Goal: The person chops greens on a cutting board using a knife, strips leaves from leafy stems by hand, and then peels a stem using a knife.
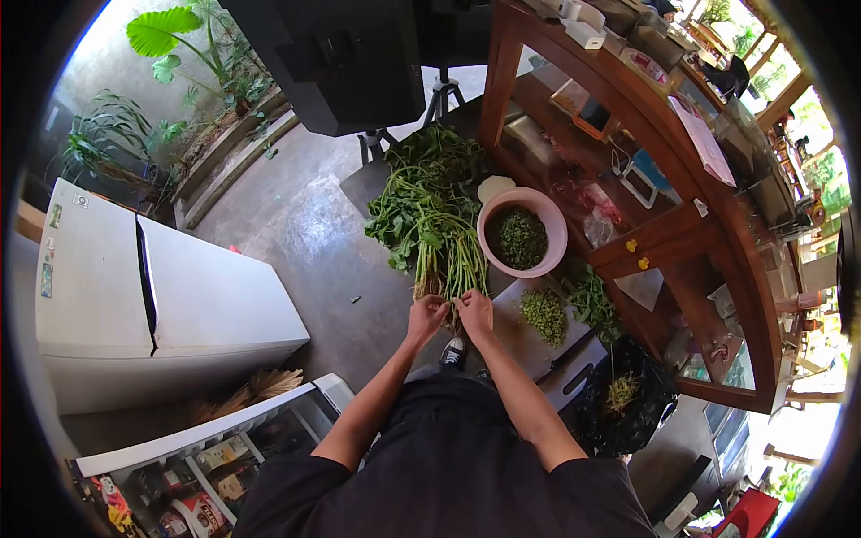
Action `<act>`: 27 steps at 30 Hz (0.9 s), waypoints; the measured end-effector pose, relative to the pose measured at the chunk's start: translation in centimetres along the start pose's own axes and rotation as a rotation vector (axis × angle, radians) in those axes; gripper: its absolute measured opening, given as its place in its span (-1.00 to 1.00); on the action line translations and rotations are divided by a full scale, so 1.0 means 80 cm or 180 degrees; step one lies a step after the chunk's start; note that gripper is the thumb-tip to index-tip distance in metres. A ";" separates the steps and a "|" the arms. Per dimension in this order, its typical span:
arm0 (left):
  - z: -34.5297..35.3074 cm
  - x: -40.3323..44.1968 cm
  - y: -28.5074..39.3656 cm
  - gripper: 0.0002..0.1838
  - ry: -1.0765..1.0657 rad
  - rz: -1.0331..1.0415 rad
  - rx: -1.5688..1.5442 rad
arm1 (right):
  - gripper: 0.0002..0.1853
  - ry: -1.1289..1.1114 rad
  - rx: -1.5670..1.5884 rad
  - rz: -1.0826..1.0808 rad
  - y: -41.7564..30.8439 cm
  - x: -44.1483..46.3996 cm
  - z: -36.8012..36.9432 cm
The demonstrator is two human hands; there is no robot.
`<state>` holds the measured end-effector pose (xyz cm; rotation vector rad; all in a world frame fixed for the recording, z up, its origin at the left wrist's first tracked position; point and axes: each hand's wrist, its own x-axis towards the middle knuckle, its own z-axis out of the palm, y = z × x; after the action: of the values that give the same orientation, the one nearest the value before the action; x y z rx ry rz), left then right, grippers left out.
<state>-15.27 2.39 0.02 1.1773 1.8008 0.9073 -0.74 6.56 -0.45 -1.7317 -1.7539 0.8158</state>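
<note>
A large heap of leafy greens (421, 193) lies with its long pale stems and root ends pointing toward me. My left hand (429, 316) is closed at the root ends, fingers pinched on stems. Close beside it, my right hand (473, 314) is also closed on stem ends. A pink bowl (560, 229) right of the heap holds chopped green leaves (517, 238). Chopped stems (543, 316) form a pile on a pale cutting board (513, 345), with a dark knife (569, 353) near its edge. More leafy greens (592, 307) lie beyond the pile.
At right stands a glass-fronted wooden cabinet (664, 229). A black plastic bag (647, 420) with root trimmings (621, 393) sits at lower right. Left are a white refrigerator (206, 287) and a glass-topped freezer (202, 430). Black speakers (332, 63) on stands rise behind the greens.
</note>
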 end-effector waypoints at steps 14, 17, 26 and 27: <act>0.019 0.010 0.019 -0.68 0.0104 0.0005 0.0064 | -0.70 -0.0567 0.0759 0.0798 -0.004 0.000 -0.036; 0.025 0.014 0.023 -0.68 0.0203 0.0200 0.0114 | -0.68 -0.0720 0.1055 0.1003 -0.021 -0.003 -0.053; 0.032 0.026 0.030 -0.71 0.0079 -0.0014 -0.0497 | -0.77 -0.1223 0.2580 0.1678 -0.069 -0.001 -0.114; 0.032 0.030 0.029 -0.71 0.0133 0.0117 -0.0510 | -0.80 -0.1316 0.2479 0.1606 -0.070 -0.001 -0.117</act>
<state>-12.73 5.76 0.35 1.1003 1.7097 1.0838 2.42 7.00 9.96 -1.5019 -0.9518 1.8814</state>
